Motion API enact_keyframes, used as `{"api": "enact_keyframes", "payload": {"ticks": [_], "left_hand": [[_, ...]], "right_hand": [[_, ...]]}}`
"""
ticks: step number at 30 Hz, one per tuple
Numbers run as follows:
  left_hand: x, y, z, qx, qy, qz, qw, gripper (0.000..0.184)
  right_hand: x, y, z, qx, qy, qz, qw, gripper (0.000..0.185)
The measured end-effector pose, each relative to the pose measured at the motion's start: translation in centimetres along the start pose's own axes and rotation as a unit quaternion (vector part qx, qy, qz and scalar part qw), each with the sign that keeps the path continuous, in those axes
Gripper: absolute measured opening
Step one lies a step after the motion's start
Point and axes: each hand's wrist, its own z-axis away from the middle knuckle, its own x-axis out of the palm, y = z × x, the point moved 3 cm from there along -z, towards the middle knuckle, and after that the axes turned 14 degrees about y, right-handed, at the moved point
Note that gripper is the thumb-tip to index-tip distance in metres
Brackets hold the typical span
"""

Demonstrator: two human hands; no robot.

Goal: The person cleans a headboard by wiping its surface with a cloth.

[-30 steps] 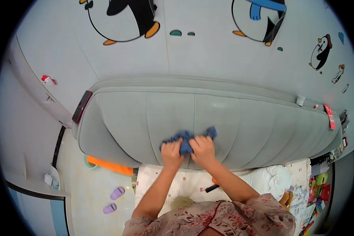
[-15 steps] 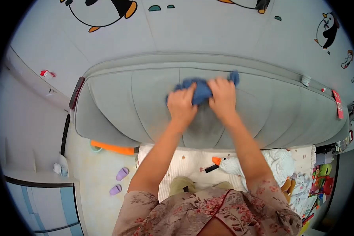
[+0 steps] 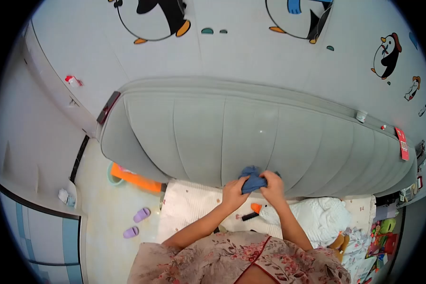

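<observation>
Between left hand (image 3: 234, 193) and right hand (image 3: 273, 185), blue cloth (image 3: 253, 180) bunched at lower edge of grey padded backrest (image 3: 248, 132), both hands partly closed, fingers gripping it, with white plush (image 3: 317, 213) and black-handled item (image 3: 250, 216) below the hands on the quilted mat (image 3: 194, 203).

Penguin decals (image 3: 386, 56) mark the pale wall (image 3: 241, 61) above pale flooring (image 3: 106, 222)

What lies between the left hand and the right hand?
Between the left hand and right hand is a bunched blue cloth, held by both, in the head view.
</observation>
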Motion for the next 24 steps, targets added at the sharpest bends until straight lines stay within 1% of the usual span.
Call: {"api": "enact_keyframes", "payload": {"ticks": [1,3,4,5,6,7,8,9,10,11,13,14,15,16,17,18,19,20,21,22,23,24], "left_hand": [[-0.4,1.2,0.0,-0.012,-0.002,0.003,1.000,0.049],[-0.5,3.7,-0.6,-0.069,-0.031,0.088,0.993,0.060],[-0.5,4.5,-0.9,-0.072,-0.040,0.095,0.992,0.060],[-0.8,5.1,-1.2,-0.053,-0.021,0.102,0.993,0.064],[-1.1,5.6,-1.6,-0.032,0.001,0.107,0.994,0.068],[-1.3,6.1,-1.7,-0.030,-0.002,0.112,0.993,0.068],[-1.5,6.6,-2.0,-0.035,0.017,0.135,0.990,0.066],[-1.6,6.8,-2.2,-0.041,0.038,0.156,0.986,0.065],[-1.2,6.5,-2.1,-0.057,0.034,0.182,0.981,0.059],[-0.9,6.6,-2.0,-0.058,0.036,0.182,0.981,0.059],[-0.1,6.5,-2.1,-0.151,0.060,0.274,0.948,0.048],[0.0,6.5,-2.1,-0.148,0.061,0.276,0.948,0.048],[0.1,6.7,-2.2,-0.135,0.039,0.285,0.948,0.043],[0.3,7.0,-2.4,-0.122,0.017,0.294,0.948,0.038],[0.4,7.2,-2.5,-0.120,0.016,0.297,0.947,0.038],[0.3,8.1,-2.6,-0.106,-0.015,0.324,0.940,0.037],[0.0,9.1,-2.7,-0.092,-0.047,0.351,0.931,0.036],[-0.5,10.1,-3.1,-0.066,-0.066,0.355,0.930,0.038],[-0.4,10.3,-3.3,-0.063,-0.065,0.357,0.930,0.038],[-0.5,10.6,-3.6,-0.021,-0.048,0.362,0.931,0.038],[-0.8,10.9,-3.7,0.021,-0.029,0.365,0.930,0.038],[-1.5,11.2,-3.8,0.000,-0.019,0.362,0.932,0.036]], "right_hand": [[-0.7,-0.4,0.1,0.005,-0.011,0.004,1.000,0.031],[-2.2,-0.1,-0.4,0.167,-0.023,-0.056,0.984,0.030],[-2.7,-0.2,-0.6,0.179,-0.020,-0.066,0.981,0.027],[-3.4,-0.7,-0.7,0.188,-0.017,-0.058,0.980,0.027],[-4.0,-1.5,-1.1,0.240,-0.002,-0.113,0.964,0.026],[-4.3,-2.0,-1.4,0.288,0.013,-0.170,0.942,0.025],[-4.2,-2.2,-1.4,0.288,0.018,-0.167,0.943,0.025],[-4.3,-2.5,-1.3,0.286,0.048,-0.205,0.935,0.032],[-4.4,-2.7,-1.0,0.284,0.076,-0.245,0.924,0.039],[-4.7,-2.9,-0.7,0.283,0.074,-0.245,0.925,0.039],[-4.7,-3.4,0.3,0.333,0.008,-0.393,0.857,0.060],[-5.2,-3.2,0.5,0.308,-0.028,-0.384,0.870,0.078],[-5.2,-2.7,0.8,0.304,-0.026,-0.382,0.872,0.078],[-5.3,-2.1,1.1,0.262,0.005,-0.333,0.906,0.077],[-5.5,-1.8,1.1,0.221,0.036,-0.281,0.933,0.075],[-6.3,-2.8,0.3,0.280,0.066,-0.254,0.923,0.067],[-6.6,-2.9,-0.3,0.280,0.069,-0.252,0.924,0.067],[-7.2,-2.6,-0.8,0.297,0.105,-0.248,0.916,0.061],[-7.6,-2.4,-1.5,0.311,0.140,-0.244,0.908,0.056],[-8.1,-2.6,-2.4,0.313,0.169,-0.276,0.893,0.047],[-8.2,-2.3,-3.4,0.310,0.168,-0.277,0.894,0.047],[-8.2,-1.9,-4.7,0.298,0.166,-0.319,0.884,0.046]]}}
